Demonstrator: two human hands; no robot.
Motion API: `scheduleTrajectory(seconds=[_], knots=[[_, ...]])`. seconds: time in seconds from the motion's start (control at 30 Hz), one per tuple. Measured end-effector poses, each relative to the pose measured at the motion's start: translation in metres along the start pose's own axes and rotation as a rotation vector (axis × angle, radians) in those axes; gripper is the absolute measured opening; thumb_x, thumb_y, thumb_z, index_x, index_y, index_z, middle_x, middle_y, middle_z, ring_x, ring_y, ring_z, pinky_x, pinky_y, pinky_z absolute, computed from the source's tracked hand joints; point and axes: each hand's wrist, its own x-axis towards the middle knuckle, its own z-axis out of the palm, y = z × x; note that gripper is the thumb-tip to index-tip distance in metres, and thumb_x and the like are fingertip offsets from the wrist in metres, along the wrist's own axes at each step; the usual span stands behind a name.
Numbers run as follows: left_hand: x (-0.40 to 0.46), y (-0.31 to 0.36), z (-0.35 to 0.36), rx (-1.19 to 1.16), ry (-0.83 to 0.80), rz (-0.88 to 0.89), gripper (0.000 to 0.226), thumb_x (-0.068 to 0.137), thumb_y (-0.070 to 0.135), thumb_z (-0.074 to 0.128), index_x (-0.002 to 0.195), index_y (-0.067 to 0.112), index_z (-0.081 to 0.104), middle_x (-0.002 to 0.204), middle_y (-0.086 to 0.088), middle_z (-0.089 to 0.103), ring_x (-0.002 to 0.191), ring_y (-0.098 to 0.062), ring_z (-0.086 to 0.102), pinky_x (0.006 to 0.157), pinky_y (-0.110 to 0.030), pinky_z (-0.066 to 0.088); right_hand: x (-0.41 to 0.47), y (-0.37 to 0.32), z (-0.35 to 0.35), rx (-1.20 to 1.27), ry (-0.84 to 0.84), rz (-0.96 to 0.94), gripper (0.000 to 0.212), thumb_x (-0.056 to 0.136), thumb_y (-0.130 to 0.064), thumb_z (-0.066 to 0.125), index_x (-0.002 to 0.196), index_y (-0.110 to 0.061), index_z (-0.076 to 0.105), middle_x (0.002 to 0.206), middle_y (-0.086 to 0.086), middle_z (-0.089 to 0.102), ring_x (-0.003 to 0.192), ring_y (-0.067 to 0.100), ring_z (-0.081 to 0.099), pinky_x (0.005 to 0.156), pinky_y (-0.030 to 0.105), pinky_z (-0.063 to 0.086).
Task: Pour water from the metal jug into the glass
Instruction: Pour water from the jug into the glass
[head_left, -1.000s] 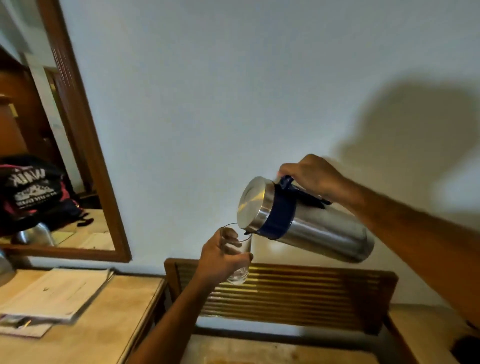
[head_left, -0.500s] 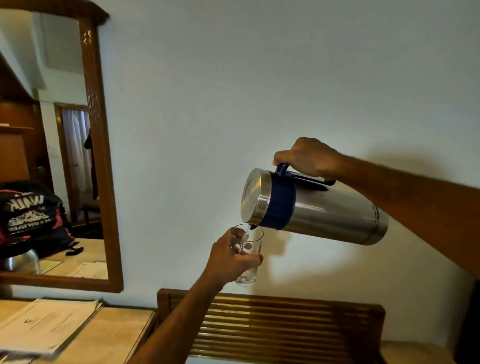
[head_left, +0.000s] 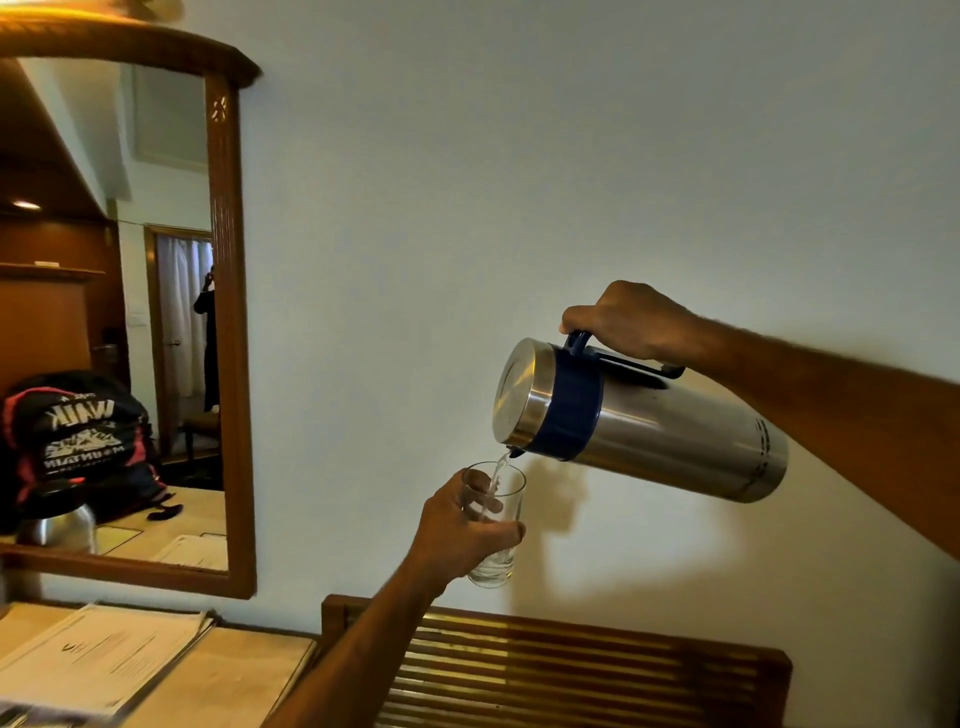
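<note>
Nearest, the left hand (head_left: 457, 535) was wrapped around the glass (head_left: 493, 525), held in the air above a slatted wooden rack (head_left: 571, 670). Just above its rim, the metal jug (head_left: 639, 421) lay tipped almost level, its dark handle clenched in the right hand (head_left: 628, 322); a thin stream ran from the spout into the glass, where little water had collected. Behind stood a plain wall (head_left: 519, 182) and mirror (head_left: 104, 322). Steeper tilting could probably widen the stream past the narrow rim, spilling onto the fingers.

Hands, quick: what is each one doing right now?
Left hand: closed around the glass.
Right hand: closed on the metal jug by its handle, tilted and pouring.
</note>
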Motion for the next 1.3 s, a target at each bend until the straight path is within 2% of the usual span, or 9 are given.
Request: scheduleTrajectory(seconds=[0.2,0.43,0.57,0.77,0.9,1.07,1.3], knots=[[0.007,-0.001,0.004,0.005,0.003,0.002,0.05,0.05,0.045,0.081,0.093,0.034,0.058,0.094,0.006,0.07,0.082,-0.018,0.071,0.067,-0.028,0.061,0.006,0.003,0.001,-0.009,0.006,-0.008,0.062,0.055,-0.071,0.048,0.067,-0.015,0.071,0.061,0.006,0.063,0.058,0.021,0.056,0.061,0.036,0.045],[0.014,-0.005,0.007,0.016,0.0,-0.002,0.052,0.05,0.046,0.08,0.095,0.032,0.058,0.094,0.004,0.07,0.084,-0.019,0.071,0.074,-0.036,0.063,0.011,0.011,0.006,-0.007,0.012,0.003,0.063,0.055,-0.071,0.047,0.07,-0.014,0.071,0.063,0.006,0.063,0.06,0.022,0.057,0.061,0.036,0.045],[0.019,-0.006,0.008,0.011,0.007,-0.01,0.053,0.05,0.045,0.081,0.095,0.03,0.058,0.095,0.004,0.07,0.086,-0.021,0.071,0.075,-0.039,0.063,0.015,0.016,0.008,-0.011,-0.002,-0.001,0.061,0.06,-0.068,0.048,0.075,-0.015,0.073,0.072,0.007,0.068,0.067,0.023,0.062,0.067,0.037,0.049],[0.022,-0.005,0.009,0.032,0.006,-0.002,0.047,0.057,0.037,0.081,0.097,0.028,0.058,0.096,0.002,0.07,0.086,-0.021,0.069,0.073,-0.034,0.061,0.018,0.019,0.007,0.001,0.029,-0.007,0.053,0.069,-0.063,0.053,0.067,-0.012,0.068,0.058,0.004,0.059,0.057,0.02,0.053,0.059,0.034,0.042],[0.023,-0.004,0.008,0.019,0.012,-0.013,0.049,0.055,0.035,0.082,0.097,0.025,0.059,0.097,-0.001,0.07,0.087,-0.024,0.069,0.075,-0.038,0.061,0.019,0.019,0.005,0.003,0.032,-0.012,0.049,0.074,-0.059,0.056,0.066,-0.012,0.067,0.057,0.004,0.057,0.057,0.02,0.052,0.056,0.033,0.04],[0.02,-0.004,0.009,0.025,0.011,-0.001,0.046,0.055,0.035,0.081,0.094,0.024,0.059,0.093,-0.002,0.07,0.086,-0.026,0.069,0.073,-0.035,0.06,0.019,0.015,0.004,-0.009,0.025,-0.011,0.049,0.075,-0.058,0.057,0.067,-0.011,0.067,0.059,0.005,0.058,0.057,0.02,0.052,0.056,0.032,0.04],[0.018,-0.006,0.007,0.015,0.005,-0.007,0.047,0.052,0.037,0.082,0.092,0.026,0.059,0.091,-0.001,0.071,0.083,-0.022,0.071,0.075,-0.037,0.063,0.018,0.012,0.003,-0.022,0.024,-0.009,0.049,0.075,-0.058,0.056,0.067,-0.011,0.066,0.059,0.004,0.058,0.058,0.019,0.053,0.056,0.032,0.04]])
